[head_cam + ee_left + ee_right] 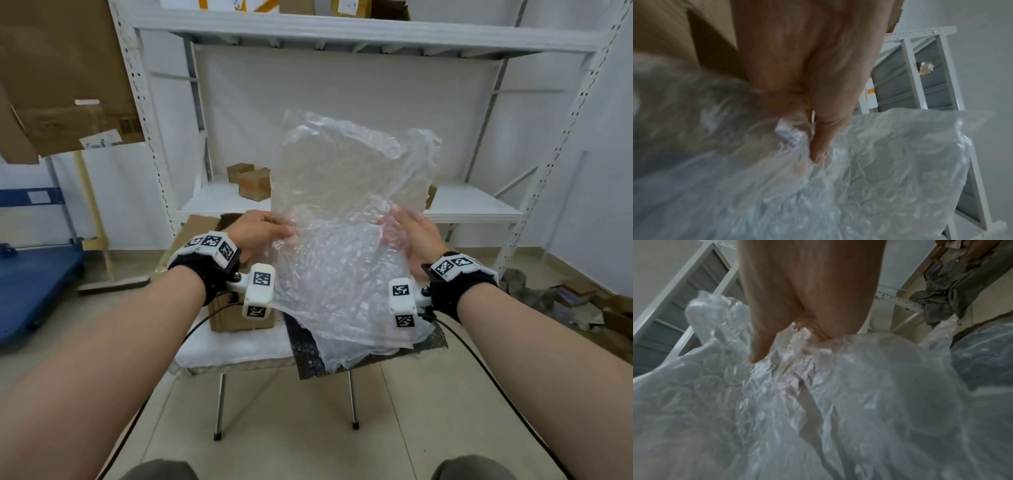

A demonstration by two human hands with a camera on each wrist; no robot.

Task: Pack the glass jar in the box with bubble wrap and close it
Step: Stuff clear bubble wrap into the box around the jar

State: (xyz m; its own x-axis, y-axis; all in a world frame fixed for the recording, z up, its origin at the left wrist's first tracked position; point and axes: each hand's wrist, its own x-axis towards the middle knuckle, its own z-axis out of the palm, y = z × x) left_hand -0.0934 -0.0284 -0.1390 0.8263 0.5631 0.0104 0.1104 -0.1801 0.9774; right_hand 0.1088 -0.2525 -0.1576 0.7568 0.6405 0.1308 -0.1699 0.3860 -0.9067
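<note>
clear bubble wrap (346, 219) hangs upright above the chair (239, 349); left hand (260, 233) and right hand (411, 236) each pinch a side edge.

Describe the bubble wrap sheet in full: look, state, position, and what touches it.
The bubble wrap is a clear, crinkled plastic sheet with round air cells, see-through enough to show the shelf behind it. It is held up roughly upright in front of the person, its upper edge free and slightly curled. The left hand pinches its left edge and the right hand grips its right edge. Its lower part drapes onto the white stool.
</note>
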